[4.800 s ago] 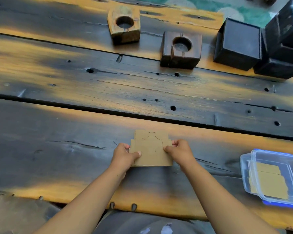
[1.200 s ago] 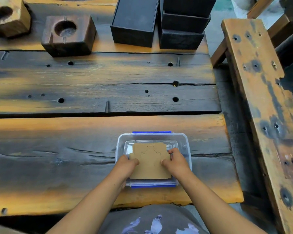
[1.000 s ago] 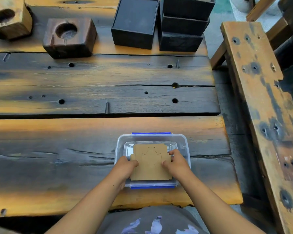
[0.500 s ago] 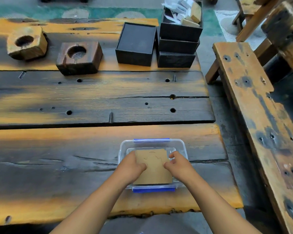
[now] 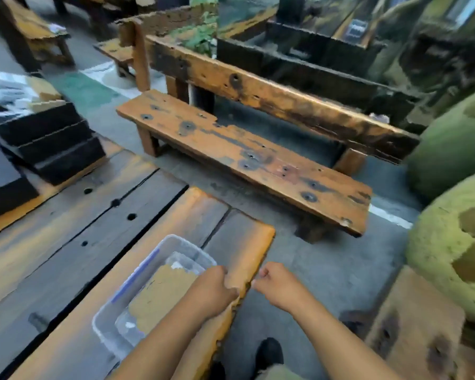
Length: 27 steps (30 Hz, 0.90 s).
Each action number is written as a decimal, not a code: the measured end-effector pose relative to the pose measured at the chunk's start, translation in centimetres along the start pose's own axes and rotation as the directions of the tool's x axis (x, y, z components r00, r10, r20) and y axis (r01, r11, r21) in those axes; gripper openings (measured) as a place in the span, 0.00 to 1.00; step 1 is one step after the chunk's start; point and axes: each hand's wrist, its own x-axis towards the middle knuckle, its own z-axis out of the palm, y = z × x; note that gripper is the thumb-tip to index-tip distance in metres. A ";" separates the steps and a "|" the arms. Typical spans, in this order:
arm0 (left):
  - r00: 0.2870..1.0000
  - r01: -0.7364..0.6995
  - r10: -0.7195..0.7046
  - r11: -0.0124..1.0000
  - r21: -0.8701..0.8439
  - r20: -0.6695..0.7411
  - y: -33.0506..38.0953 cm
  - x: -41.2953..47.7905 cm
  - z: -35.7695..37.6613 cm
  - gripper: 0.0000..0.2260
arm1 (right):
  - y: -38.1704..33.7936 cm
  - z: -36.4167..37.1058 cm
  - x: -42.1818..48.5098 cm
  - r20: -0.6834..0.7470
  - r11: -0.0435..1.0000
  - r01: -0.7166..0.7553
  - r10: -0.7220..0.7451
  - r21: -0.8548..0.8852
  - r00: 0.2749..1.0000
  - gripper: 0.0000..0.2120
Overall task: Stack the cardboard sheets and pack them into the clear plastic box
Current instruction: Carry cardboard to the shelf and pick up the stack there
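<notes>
The left grip point(image 5: 215, 290) is curled at the box point(image 5: 126, 305) rim, touching its right edge; I cannot tell whether it clamps anything. The right grip point(image 5: 276, 283) is a loose fist off the desk point(image 5: 52, 259), empty. The sheets point(image 5: 162, 293) lie flat inside the box, left of both hands, long axis running away from the person. The left is nearer.

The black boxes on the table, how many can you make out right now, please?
4. Three black boxes are stacked at the table's far left edge: top, middle, bottom. A fourth sits nearer, cut off by the frame's left edge. More may lie out of view.
</notes>
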 end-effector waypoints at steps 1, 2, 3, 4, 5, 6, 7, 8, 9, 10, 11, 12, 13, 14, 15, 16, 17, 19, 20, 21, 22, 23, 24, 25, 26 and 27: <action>0.999 -0.035 0.033 0.999 0.039 0.043 1.4 0.1 0.8 0.26 | 1.7 -0.9 -0.9 -0.054 0.999 -0.038 0.038 0.005 0.998 0.08; 0.993 -0.084 0.077 0.993 0.086 0.089 3.0 0.2 1.9 0.25 | 3.6 -2.0 -2.1 -0.120 0.996 -0.087 0.088 0.013 0.989 0.09; 0.983 -0.145 0.126 0.979 0.143 0.136 4.9 0.2 3.2 0.23 | 5.7 -2.9 -3.4 -0.179 0.990 -0.136 0.140 0.037 0.974 0.10; 0.966 -0.218 0.180 0.954 0.207 0.188 6.9 0.2 4.9 0.21 | 8.2 -3.8 -4.9 -0.222 0.980 -0.181 0.195 0.082 0.955 0.10; 0.948 -0.275 0.217 0.928 0.253 0.234 8.6 0.0 6.5 0.19 | 10.3 -4.3 -6.3 -0.252 0.969 -0.214 0.238 0.120 0.938 0.10; 0.931 -0.320 0.242 0.901 0.292 0.275 10.1 -0.3 8.0 0.20 | 12.1 -4.7 -7.6 -0.274 0.956 -0.249 0.283 0.153 0.919 0.10; 0.910 -0.371 0.268 0.867 0.332 0.317 11.9 -1.0 9.8 0.22 | 14.4 -5.2 -9.2 -0.301 0.934 -0.290 0.343 0.207 0.890 0.09; 0.889 -0.421 0.295 0.828 0.371 0.351 13.5 -1.6 11.5 0.24 | 16.5 -5.4 -10.6 -0.319 0.911 -0.311 0.390 0.271 0.864 0.09; 0.864 -0.473 0.325 0.786 0.399 0.384 14.9 -2.5 13.3 0.25 | 18.5 -5.7 -12.1 -0.341 0.889 -0.311 0.422 0.336 0.840 0.09; 0.831 -0.531 0.357 0.736 0.419 0.426 16.2 -3.5 15.3 0.25 | 20.8 -5.8 -14.0 -0.360 0.865 -0.305 0.453 0.398 0.816 0.10; 0.801 -0.579 0.383 0.694 0.428 0.461 17.3 -4.3 17.1 0.25 | 22.7 -5.9 -15.7 -0.376 0.849 -0.295 0.472 0.439 0.797 0.11; 0.769 -0.624 0.410 0.648 0.437 0.490 18.2 -5.4 18.7 0.24 | 24.5 -5.7 -17.4 -0.383 0.827 -0.293 0.498 0.479 0.778 0.11; 0.737 -0.665 0.432 0.600 0.444 0.521 19.2 -6.9 20.7 0.23 | 26.4 -5.5 -19.7 -0.393 0.798 -0.302 0.538 0.521 0.746 0.11; 0.708 -0.698 0.446 0.558 0.448 0.548 20.1 -8.2 22.5 0.21 | 28.1 -5.2 -21.8 -0.409 0.774 -0.309 0.575 0.552 0.709 0.11; 0.683 -0.724 0.455 0.523 0.450 0.571 20.8 -9.7 24.1 0.20 | 29.6 -4.6 -23.8 -0.426 0.755 -0.322 0.609 0.571 0.669 0.12; 0.649 -0.756 0.465 0.480 0.444 0.602 21.7 -11.5 26.1 0.20 | 31.3 -4.0 -26.3 -0.449 0.736 -0.335 0.642 0.588 0.622 0.12; 0.635 -0.769 0.462 0.457 0.448 0.619 22.1 -12.4 27.3 0.19 | 32.3 -3.6 -27.8 -0.465 0.730 -0.341 0.655 0.593 0.595 0.12; 0.589 -0.807 0.461 0.391 0.443 0.664 22.9 -14.8 29.9 0.19 | 34.1 -2.6 -31.1 -0.474 0.687 -0.331 0.703 0.647 0.531 0.11; 0.561 -0.827 0.460 0.358 0.434 0.688 23.3 -15.8 31.0 0.20 | 34.9 -2.1 -32.7 -0.481 0.666 -0.317 0.723 0.675 0.495 0.11; 0.539 -0.841 0.455 0.337 0.424 0.709 23.5 -16.7 31.9 0.20 | 35.7 -1.6 -33.9 -0.483 0.646 -0.302 0.742 0.701 0.465 0.11; 0.498 -0.866 0.450 0.295 0.403 0.742 23.9 -18.1 33.6 0.19 | 36.7 -0.8 -36.0 -0.470 0.603 -0.278 0.777 0.748 0.419 0.11; 0.487 -0.872 0.446 0.289 0.394 0.751 24.2 -18.5 34.1 0.18 | 37.1 -0.4 -36.8 -0.462 0.585 -0.259 0.788 0.769 0.407 0.11; 0.472 -0.881 0.443 0.274 0.386 0.762 24.4 -18.9 34.6 0.18 | 37.6 0.0 -37.6 -0.453 0.562 -0.238 0.803 0.793 0.388 0.10; 0.444 -0.895 0.441 0.254 0.367 0.780 24.9 -19.8 35.7 0.17 | 38.2 0.6 -39.1 -0.435 0.522 -0.212 0.830 0.826 0.349 0.09; 0.418 -0.908 0.441 0.232 0.349 0.794 25.3 -20.3 36.6 0.17 | 38.7 1.1 -40.2 -0.415 0.484 -0.183 0.854 0.856 0.315 0.08; 0.388 -0.921 0.440 0.213 0.325 0.810 25.8 -20.9 37.4 0.17 | 39.0 1.4 -41.3 -0.398 0.450 -0.159 0.874 0.879 0.277 0.08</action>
